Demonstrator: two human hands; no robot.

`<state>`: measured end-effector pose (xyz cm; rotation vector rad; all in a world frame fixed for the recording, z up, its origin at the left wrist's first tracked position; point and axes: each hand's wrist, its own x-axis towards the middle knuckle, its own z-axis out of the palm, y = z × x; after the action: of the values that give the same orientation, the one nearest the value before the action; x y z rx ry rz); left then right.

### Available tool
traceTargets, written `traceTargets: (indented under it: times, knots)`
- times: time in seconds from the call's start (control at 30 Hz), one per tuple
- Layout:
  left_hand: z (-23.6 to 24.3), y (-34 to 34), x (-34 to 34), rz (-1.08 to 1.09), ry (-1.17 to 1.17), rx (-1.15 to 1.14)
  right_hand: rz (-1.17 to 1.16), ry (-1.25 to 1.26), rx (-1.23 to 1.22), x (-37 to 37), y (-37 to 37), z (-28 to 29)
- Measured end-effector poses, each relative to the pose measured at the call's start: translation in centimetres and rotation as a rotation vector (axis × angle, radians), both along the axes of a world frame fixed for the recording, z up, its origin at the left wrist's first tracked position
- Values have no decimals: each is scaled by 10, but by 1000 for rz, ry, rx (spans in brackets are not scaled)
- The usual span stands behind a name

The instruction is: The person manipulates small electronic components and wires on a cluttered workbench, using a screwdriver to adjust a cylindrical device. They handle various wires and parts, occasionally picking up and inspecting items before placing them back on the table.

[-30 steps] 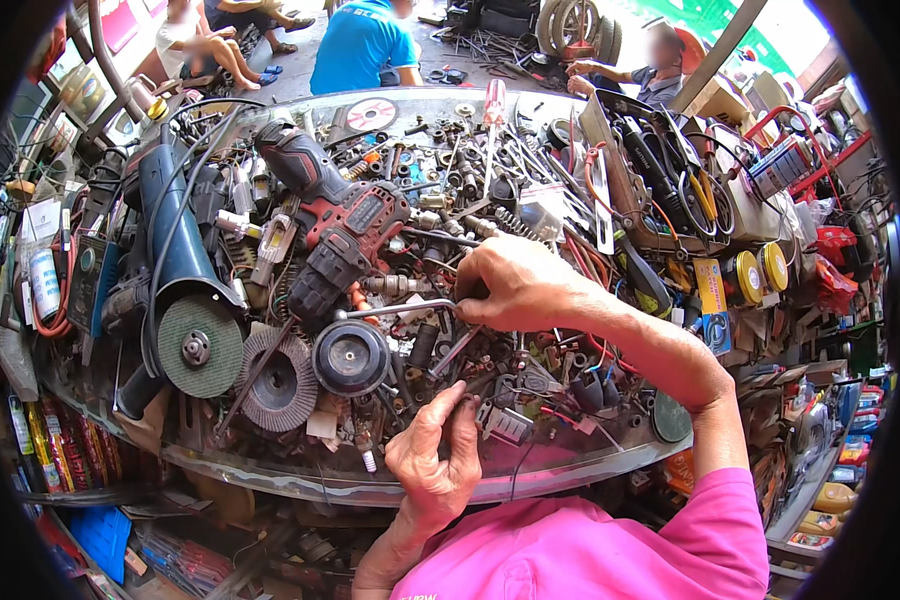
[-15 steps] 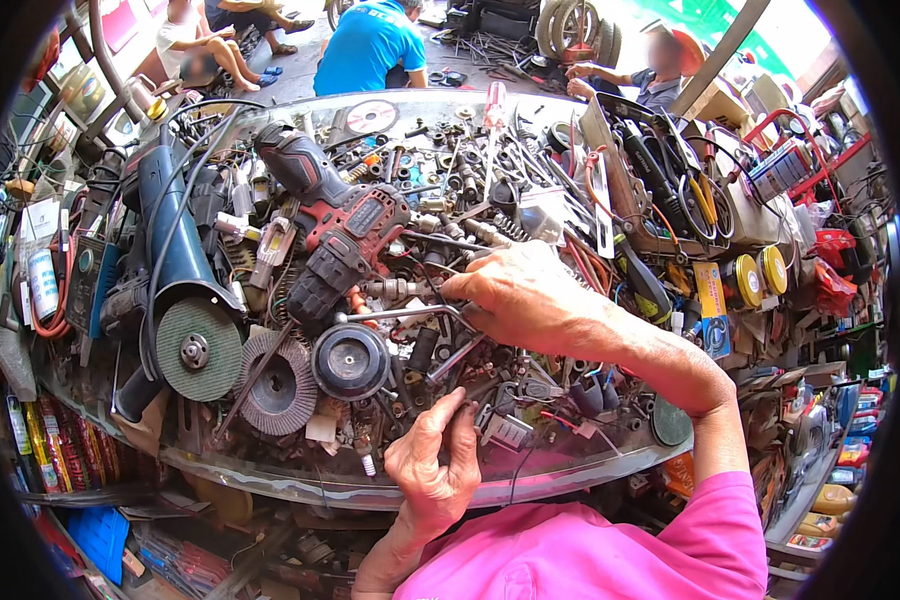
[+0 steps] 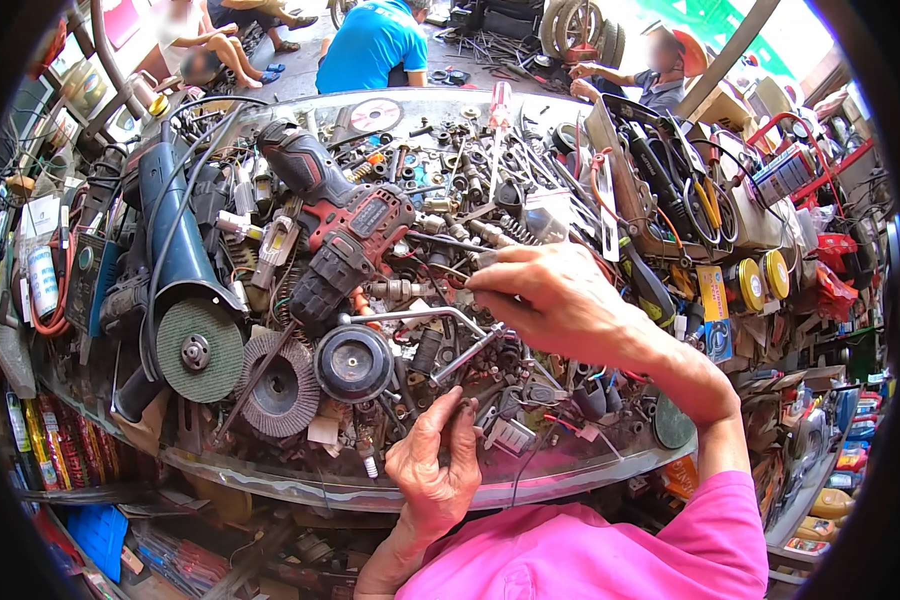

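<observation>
My right hand (image 3: 560, 300) reaches over the middle of a heap of small metal parts. Its fingers are curled and pressed together, and whatever they may hold is hidden. Just left of it lies a bent metal rod (image 3: 410, 314) and a short silver rod (image 3: 467, 355). My left hand (image 3: 434, 455) is held at the table's near edge, thumb and forefinger drawn together in a pinch; anything between them is too small to make out. A red and black cordless drill (image 3: 360, 225) rests on the heap, with a black round disc (image 3: 353, 363) below it.
On the left lie a blue angle grinder (image 3: 177, 225) with a green disc and a flap disc (image 3: 279, 384). A tray of pliers and tools (image 3: 610, 160) stands at the back right. The glass tabletop (image 3: 300, 485) curves along its near edge. Several people sit beyond the table.
My right hand has lifted slightly and shifted right, away from the bent rod, baring its end and the short silver rod. My left hand has hardly moved.
</observation>
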<state>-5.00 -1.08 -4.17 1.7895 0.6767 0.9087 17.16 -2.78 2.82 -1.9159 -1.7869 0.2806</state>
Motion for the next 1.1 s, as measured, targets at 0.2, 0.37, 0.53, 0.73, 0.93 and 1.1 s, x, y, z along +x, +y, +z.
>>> traceTargets:
  times: [0.2,0.37,0.53,0.73,0.93,1.1]
  knots:
    - [2,-3,3,53,-40,-117,31,603,-54,-30,-36,20]
    - [9,-1,3,-54,-88,-252,-92,858,-117,-48,-45,-2]
    - [12,-3,1,-103,-147,-332,16,698,-101,-43,-44,-2]
    - [10,-6,-2,-69,-201,-432,36,192,22,-25,-20,1]
    - [4,-5,-5,-103,-88,-247,-42,-365,-332,-5,22,-10]
    - [6,-4,-3,-92,-84,-249,-50,-452,-332,-2,24,-13]
